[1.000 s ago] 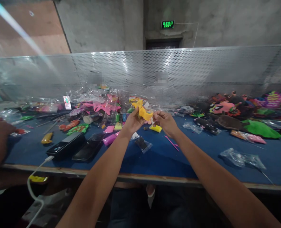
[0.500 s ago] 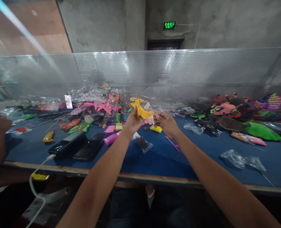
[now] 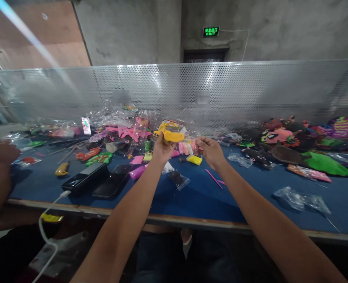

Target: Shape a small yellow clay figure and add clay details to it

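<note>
Two bare hands are raised over one blue table (image 3: 197,204), and one yellow toy (image 3: 174,136) is between them. The left hand (image 3: 163,152) is clamped on this toy from below and behind, keeping it off the table. The right hand (image 3: 211,151) is apart from the toy, just to its right, fingers bent and bunched toward the thumb; I cannot tell whether they pinch anything small.

Below the hands lie one yellow packet (image 3: 194,159), one black packet (image 3: 179,179) in clear wrap and one thin pink stick (image 3: 213,179). Left of these, one purple packet (image 3: 137,172) lies near one pink packet (image 3: 137,159). Two dark devices rest side by side: one power bank (image 3: 84,179) with one white cable (image 3: 48,236) plugged in, and one phone (image 3: 110,181) lying flat. Farther left is one brown curved piece (image 3: 61,169).

One other person's hand (image 3: 4,155), blurred, is at the left edge. On the right lie one green cloth-like piece (image 3: 325,163) and one crumpled clear bag (image 3: 302,198). One perforated metal screen (image 3: 244,86) stands behind everything, with one green exit sign (image 3: 211,32) above it.
</note>
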Tool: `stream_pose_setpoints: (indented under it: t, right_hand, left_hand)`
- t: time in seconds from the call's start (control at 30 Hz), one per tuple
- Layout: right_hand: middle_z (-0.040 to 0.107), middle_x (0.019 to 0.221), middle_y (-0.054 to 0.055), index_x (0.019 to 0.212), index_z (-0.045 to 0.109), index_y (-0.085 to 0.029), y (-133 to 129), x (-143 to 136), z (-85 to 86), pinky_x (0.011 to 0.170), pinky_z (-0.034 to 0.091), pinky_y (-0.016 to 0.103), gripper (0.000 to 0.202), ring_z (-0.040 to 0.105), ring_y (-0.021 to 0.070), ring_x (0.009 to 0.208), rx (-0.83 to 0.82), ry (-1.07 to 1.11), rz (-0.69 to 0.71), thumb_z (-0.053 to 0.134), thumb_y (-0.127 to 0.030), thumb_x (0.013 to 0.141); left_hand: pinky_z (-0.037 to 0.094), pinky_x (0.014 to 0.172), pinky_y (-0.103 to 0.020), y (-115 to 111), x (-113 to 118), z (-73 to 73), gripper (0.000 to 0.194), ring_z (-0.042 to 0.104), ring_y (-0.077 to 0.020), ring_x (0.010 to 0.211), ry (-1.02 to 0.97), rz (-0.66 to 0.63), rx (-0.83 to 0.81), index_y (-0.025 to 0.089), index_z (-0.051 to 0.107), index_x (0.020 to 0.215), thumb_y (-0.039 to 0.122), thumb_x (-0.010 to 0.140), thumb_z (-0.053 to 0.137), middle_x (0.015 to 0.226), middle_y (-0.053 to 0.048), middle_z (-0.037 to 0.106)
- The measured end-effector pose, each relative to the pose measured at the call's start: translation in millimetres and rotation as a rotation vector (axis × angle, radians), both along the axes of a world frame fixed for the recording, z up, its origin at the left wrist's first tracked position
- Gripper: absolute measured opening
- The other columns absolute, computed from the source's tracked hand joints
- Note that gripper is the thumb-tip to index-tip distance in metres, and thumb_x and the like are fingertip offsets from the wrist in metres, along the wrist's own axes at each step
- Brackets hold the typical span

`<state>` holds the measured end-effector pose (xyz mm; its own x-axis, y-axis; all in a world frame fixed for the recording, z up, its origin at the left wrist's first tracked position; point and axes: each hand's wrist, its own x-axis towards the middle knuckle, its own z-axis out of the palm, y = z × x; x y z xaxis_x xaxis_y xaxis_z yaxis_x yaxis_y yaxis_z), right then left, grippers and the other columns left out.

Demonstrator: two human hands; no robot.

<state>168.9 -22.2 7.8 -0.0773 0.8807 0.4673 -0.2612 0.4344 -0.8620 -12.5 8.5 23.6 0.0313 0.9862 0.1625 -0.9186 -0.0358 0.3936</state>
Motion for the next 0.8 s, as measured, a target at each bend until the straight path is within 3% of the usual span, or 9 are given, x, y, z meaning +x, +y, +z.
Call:
stream_pose_setpoints:
  t: [0.1, 0.27, 0.47, 0.63, 0.8]
  right_hand:
    - [0.054, 0.062, -0.004, 0.078, 0.061, -0.021, 3, 3, 0.1, 0.051, 0.048, 0.025, 0.036, 0.050, 0.0089, 0.053, -0.001, 0.021, -0.003, 0.080, -0.049, 0.064]
    - [0.055, 0.061, -0.004, 0.079, 0.063, -0.021, 6, 9, 1.8, 0.049, 0.047, 0.026, 0.032, 0.049, 0.0095, 0.050, 0.043, 0.045, -0.189, 0.078, -0.046, 0.065]
    - [0.054, 0.066, -0.004, 0.081, 0.062, -0.021, 14, 24, -0.5, 0.049, 0.047, 0.023, 0.036, 0.051, 0.0096, 0.056, -0.043, 0.051, -0.121, 0.078, -0.048, 0.062]
    - [0.050, 0.060, -0.005, 0.077, 0.065, -0.017, 27, 32, -10.6, 0.046, 0.046, 0.024, 0.036, 0.045, 0.0083, 0.050, -0.123, -0.060, -0.327, 0.080, -0.045, 0.059]
    - [0.047, 0.051, -0.006, 0.075, 0.065, -0.017, 34, 41, -15.2, 0.041, 0.041, 0.025, 0.026, 0.043, 0.0095, 0.043, -0.077, -0.236, -0.456, 0.069, -0.042, 0.067]
  left_hand:
    - [0.056, 0.069, -0.024, 0, -1, 0.0, 0.025, 0.068, -0.0118, 0.063, 0.002, 0.039, -0.039, 0.019, 0.066, 0.106, 0.030, 0.100, 0.044, 0.069, 0.000, 0.072]
    - [0.051, 0.059, -0.018, 9, -7, -3.2, 0.020, 0.054, -0.0064, 0.043, 0.012, 0.180, -0.085, 0.019, 0.066, 0.101, 0.028, 0.098, 0.048, 0.058, 0.004, 0.066]
    - [0.048, 0.057, -0.017, 14, -15, -4.0, 0.025, 0.055, -0.0070, 0.046, -0.014, 0.217, -0.088, 0.018, 0.065, 0.106, 0.025, 0.099, 0.042, 0.063, 0.002, 0.069]
    - [0.048, 0.056, -0.018, 15, -19, -2.6, 0.022, 0.057, -0.0073, 0.047, -0.031, 0.252, -0.100, 0.019, 0.065, 0.093, 0.028, 0.097, 0.046, 0.061, 0.003, 0.066]
    - [0.046, 0.052, -0.018, 14, -19, -1.0, 0.025, 0.056, -0.0075, 0.046, -0.035, 0.227, -0.092, 0.019, 0.062, 0.081, 0.028, 0.097, 0.046, 0.059, 0.004, 0.065]
